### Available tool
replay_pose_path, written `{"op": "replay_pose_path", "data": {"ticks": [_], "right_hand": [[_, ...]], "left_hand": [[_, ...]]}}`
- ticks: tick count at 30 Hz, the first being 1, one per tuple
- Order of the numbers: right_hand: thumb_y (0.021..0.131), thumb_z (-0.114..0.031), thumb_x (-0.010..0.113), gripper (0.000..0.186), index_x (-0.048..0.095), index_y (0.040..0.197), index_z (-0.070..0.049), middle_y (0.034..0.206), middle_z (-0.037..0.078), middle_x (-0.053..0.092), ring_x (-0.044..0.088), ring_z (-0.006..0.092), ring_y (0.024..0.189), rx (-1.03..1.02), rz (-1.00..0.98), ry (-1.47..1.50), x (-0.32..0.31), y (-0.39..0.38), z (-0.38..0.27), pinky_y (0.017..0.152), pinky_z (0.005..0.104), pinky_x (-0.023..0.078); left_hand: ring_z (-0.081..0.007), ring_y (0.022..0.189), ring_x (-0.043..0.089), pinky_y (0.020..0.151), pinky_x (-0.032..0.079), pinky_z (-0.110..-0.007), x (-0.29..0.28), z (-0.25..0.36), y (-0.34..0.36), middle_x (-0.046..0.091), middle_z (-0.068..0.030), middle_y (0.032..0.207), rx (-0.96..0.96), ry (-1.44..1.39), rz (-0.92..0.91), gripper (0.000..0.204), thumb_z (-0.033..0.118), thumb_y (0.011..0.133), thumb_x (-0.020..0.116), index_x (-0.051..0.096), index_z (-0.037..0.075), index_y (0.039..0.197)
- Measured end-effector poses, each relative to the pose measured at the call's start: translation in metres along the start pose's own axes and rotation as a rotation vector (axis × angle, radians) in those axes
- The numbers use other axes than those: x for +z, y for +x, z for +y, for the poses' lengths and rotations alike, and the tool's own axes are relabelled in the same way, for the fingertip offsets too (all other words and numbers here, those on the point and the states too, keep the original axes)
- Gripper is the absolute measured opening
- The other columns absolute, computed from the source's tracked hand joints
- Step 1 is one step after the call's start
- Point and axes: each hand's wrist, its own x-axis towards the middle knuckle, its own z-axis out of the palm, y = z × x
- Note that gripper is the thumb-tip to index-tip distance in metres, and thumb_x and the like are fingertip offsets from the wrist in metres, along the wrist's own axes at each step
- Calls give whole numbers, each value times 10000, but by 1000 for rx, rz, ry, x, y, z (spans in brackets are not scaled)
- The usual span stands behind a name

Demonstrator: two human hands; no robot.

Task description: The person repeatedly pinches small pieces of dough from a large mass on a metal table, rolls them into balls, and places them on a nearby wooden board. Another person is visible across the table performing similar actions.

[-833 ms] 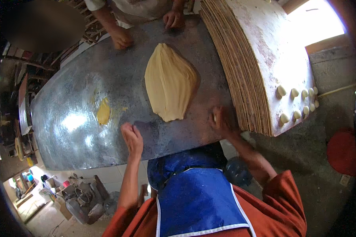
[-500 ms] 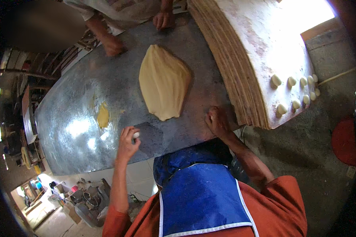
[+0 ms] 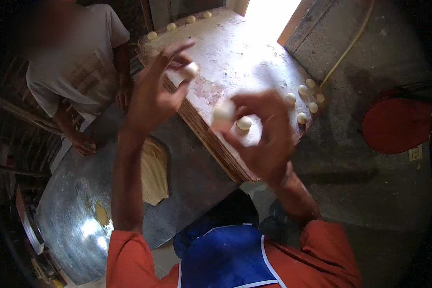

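Both my hands are raised over a stack of boards with a white, floured top. My left hand, fingers spread out and curved, holds a small pale dough ball between thumb and fingers. Blurred by motion, my right hand pinches another dough ball between curled fingers and thumb. Through the gap in that hand shows a third dough ball lying on the board top. More balls sit along the board's far left edge and in its right corner; my right hand may hide others.
A grey metal table adjoins the boards, with a large folded dough piece partly behind my left forearm and a yellow scrap. Another person stands at its far side. A red round object is at the right.
My view has turned right. Both hands have moved from above the metal table to over the board stack. A dough ball now shows in my right hand, which looked closed before.
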Motion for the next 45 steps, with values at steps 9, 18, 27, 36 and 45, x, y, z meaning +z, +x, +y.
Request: {"op": "replay_pose_path", "data": {"ticks": [9,18,27,36,45], "right_hand": [[674,-374,915,1244,170,1575,50,1149,118,685,596,278,1057,168,-122,-671,-10,18,5,965,393,439],[820,-178,854,632,534,1338,-6,904,92,681,634,178,789,485,-520,21,46,-148,-38,712,322,507],[1035,-384,574,451,600,1256,9,1014,102,681,634,171,905,1207,-889,630,186,-236,-10,795,309,515],[1058,-264,505,270,650,987,-48,781,77,634,627,225,711,1160,-815,290,266,-261,5,655,401,489],[937,-104,538,74,526,946,-32,782,276,608,613,506,813,380,-880,-41,202,-233,-48,669,544,485]], "left_hand": [[-332,1346,493,1135,381,-414,24,-25,-59,526,-176,1429,-151,232,-23,726,2,785,636,408,42,1473],[-250,1108,598,970,487,-375,-64,53,-375,617,-122,1200,-1276,395,407,478,-35,811,713,584,57,1262],[-323,1014,676,862,573,-375,-49,-2,-392,650,-135,1142,-863,468,100,403,-10,751,766,691,42,1144],[-227,939,704,846,571,-356,-53,99,-392,719,-129,1035,-1421,-307,626,381,301,987,625,681,-19,1186],[-140,541,448,573,445,-278,-23,-21,-397,451,24,655,-1357,-1897,754,272,281,1014,492,532,114,803]]}}
